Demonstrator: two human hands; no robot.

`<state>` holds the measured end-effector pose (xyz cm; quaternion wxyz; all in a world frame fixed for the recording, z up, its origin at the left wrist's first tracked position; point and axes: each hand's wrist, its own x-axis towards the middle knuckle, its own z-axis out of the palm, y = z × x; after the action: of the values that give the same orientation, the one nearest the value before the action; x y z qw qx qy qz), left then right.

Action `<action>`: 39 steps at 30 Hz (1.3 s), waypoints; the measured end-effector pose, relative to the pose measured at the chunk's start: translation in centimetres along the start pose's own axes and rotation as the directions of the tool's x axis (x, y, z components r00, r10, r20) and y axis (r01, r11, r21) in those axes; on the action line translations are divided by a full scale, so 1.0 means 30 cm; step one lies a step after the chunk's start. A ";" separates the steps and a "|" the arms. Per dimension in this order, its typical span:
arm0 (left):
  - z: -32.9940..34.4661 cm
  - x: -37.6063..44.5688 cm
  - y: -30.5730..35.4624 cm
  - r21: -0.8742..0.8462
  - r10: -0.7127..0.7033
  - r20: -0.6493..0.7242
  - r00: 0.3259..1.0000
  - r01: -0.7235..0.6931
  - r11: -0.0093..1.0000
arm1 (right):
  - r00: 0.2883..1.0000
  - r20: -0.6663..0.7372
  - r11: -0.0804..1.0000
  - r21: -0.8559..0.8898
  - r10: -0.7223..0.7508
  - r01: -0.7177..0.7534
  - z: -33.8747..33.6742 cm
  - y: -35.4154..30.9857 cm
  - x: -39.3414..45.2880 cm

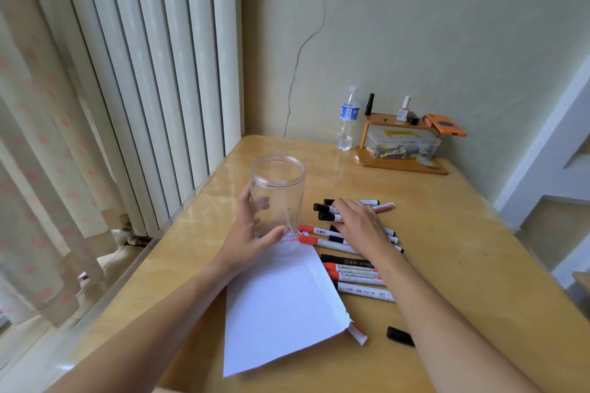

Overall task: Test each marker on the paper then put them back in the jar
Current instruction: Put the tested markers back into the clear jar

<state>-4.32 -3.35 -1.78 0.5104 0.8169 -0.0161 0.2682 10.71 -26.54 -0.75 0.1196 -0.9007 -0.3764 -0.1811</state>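
A clear, empty plastic jar (277, 188) stands upright at the far end of the white paper (281, 306). My left hand (252, 239) grips the jar's lower part, thumb in front, fingers behind. Several markers (354, 274) with black or red caps lie in a loose pile to the right of the paper. My right hand (359, 225) lies palm down on the far markers with its fingers spread over them. One marker (357, 333) pokes out from under the paper's near right corner, and a black-capped one (399, 336) is partly hidden by my right forearm.
The wooden table (463, 249) meets a radiator (153, 73) on the left and a wall behind. At the back stand a water bottle (347, 120) and a small wooden shelf (400, 145) with a clear box, small bottles and an orange device.
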 end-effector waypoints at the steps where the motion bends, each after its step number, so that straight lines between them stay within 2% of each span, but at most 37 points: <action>1: 0.000 0.000 -0.002 0.002 0.003 -0.002 1.000 -0.003 1.000 | 1.000 -0.023 1.000 -0.003 -0.003 0.003 0.003 0.001 -0.001; 8: -0.001 0.008 -0.020 0.007 0.009 -0.008 1.000 -0.009 1.000 | 0.979 -0.201 0.999 -0.008 -0.038 0.037 -0.018 -0.011 -0.004; 14: 0.001 0.009 -0.021 -0.010 0.023 -0.003 1.000 -0.023 1.000 | 0.911 -0.413 0.999 -0.040 0.009 -0.028 -0.088 -0.053 0.037; 17: -0.001 0.008 -0.020 -0.012 0.034 -0.004 0.999 -0.034 0.999 | 0.879 -0.477 0.998 -0.049 0.015 -0.043 -0.104 -0.071 0.065; 19: -0.004 0.008 -0.021 -0.003 0.035 0.001 0.999 -0.035 0.999 | 0.859 -0.512 1.000 -0.005 0.018 -0.024 -0.105 -0.084 0.085; 21: -0.005 0.007 -0.021 0.001 0.040 0.000 0.999 -0.040 0.999 | 0.846 -0.527 0.984 0.177 0.076 0.021 -0.109 -0.110 0.101; 24: -0.007 0.007 -0.021 -0.004 0.034 -0.004 0.999 -0.034 0.999 | 0.830 -0.469 0.827 0.561 0.302 0.016 -0.149 -0.170 0.121; 26: -0.006 0.003 -0.020 -0.011 0.028 -0.008 1.000 -0.028 1.000 | 0.791 -0.451 0.729 0.684 0.414 0.008 -0.204 -0.213 0.141; 30: -0.007 0.000 -0.009 -0.005 0.030 -0.005 1.000 -0.030 1.000 | 0.705 -0.497 0.625 0.774 0.507 0.096 -0.364 -0.292 0.231; 34: -0.010 -0.009 0.014 0.052 0.079 -0.008 0.997 -0.078 0.996 | 0.645 -0.545 0.528 0.812 0.536 0.248 -0.507 -0.389 0.329; 39: -0.016 -0.028 0.029 0.156 0.144 -0.067 0.987 -0.133 0.979 | 0.657 -0.486 0.413 0.867 0.577 0.278 -0.503 -0.492 0.353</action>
<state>-5.52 -3.57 -1.27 0.4273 0.8390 -0.0326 0.3353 3.38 -14.97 18.49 0.7372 -0.5666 -0.2353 -0.2831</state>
